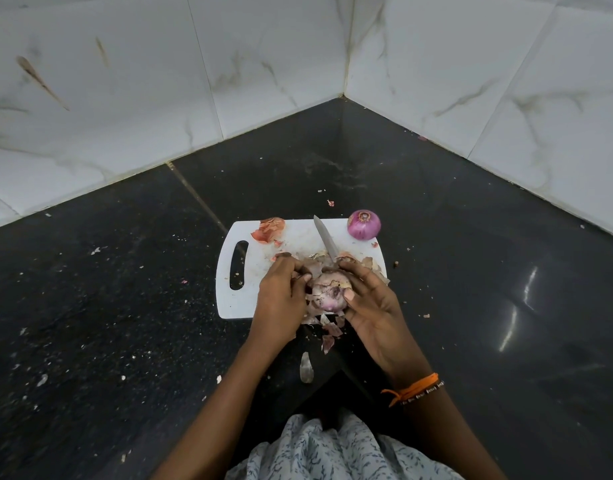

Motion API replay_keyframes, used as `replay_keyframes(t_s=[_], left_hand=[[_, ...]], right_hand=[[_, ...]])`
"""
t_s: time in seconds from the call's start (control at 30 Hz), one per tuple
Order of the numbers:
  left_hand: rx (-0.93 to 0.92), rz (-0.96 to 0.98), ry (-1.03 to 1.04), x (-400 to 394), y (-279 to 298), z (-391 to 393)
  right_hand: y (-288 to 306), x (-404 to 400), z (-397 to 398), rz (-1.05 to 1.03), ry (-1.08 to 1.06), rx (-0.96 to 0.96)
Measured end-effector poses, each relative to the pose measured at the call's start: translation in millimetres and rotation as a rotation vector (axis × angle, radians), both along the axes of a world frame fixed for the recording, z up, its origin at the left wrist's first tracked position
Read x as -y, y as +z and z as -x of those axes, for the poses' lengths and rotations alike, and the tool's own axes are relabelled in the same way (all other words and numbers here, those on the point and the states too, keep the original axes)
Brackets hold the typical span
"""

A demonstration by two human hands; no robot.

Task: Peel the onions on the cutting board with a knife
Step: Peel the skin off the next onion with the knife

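Note:
A half-peeled onion (329,293) is held just above the near edge of the white cutting board (235,301). My left hand (281,299) pinches a loose flap of its dry skin at the upper left. My right hand (371,303) grips the onion from the right, with its thumb on the pale flesh and its fingers curled over the top. The knife (326,239) points away from me across the board. Its handle is hidden under my right fingers, so I cannot tell whether it is held. A peeled purple onion (364,224) sits at the board's far right corner.
Torn onion skins (268,231) lie at the board's far left, with more around the hands. Skin scraps (327,342) have dropped onto the black stone counter (125,306) near me. White tiled walls (346,46) meet in a corner behind the board.

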State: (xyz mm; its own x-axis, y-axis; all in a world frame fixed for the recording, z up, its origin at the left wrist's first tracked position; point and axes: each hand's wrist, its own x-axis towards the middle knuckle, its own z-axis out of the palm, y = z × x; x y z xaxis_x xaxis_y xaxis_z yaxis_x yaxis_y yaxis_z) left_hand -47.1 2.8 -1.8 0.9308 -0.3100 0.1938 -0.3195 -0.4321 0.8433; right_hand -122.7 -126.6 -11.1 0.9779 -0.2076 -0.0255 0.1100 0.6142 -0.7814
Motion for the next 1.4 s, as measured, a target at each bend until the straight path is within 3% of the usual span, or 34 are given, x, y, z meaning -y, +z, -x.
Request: replay_keyframes(t_s=[0.1,0.2,0.57,0.8,1.17,1.4], left_hand=[[-0.107,0.145,0.013,-2.9,2.0,2.2],[-0.127,0.276,-0.102,-6.1,9.4,6.1],[0.222,0.143,-0.191,-6.8,10.6,6.4],[0.291,-0.048,-0.253,-5.1,8.8,5.9],[0.026,0.14,-0.084,-0.1,4.7,3.8],[-0.013,0.176,-0.068,4.1,5.8,8.4]], right_hand=[[-0.3,-0.7,-0.5,0.01,-0.009,0.002],[-1.0,-1.4,-0.4,0.033,-0.03,-0.013],[0.5,0.0,0.9,0.201,-0.096,-0.09],[-2.8,1.3,1.3,0.258,-0.098,-0.119],[-7.3,3.6,-0.2,0.124,-0.051,-0.045],[-9.0,2.3,-3.6,0.245,-0.091,-0.097]])
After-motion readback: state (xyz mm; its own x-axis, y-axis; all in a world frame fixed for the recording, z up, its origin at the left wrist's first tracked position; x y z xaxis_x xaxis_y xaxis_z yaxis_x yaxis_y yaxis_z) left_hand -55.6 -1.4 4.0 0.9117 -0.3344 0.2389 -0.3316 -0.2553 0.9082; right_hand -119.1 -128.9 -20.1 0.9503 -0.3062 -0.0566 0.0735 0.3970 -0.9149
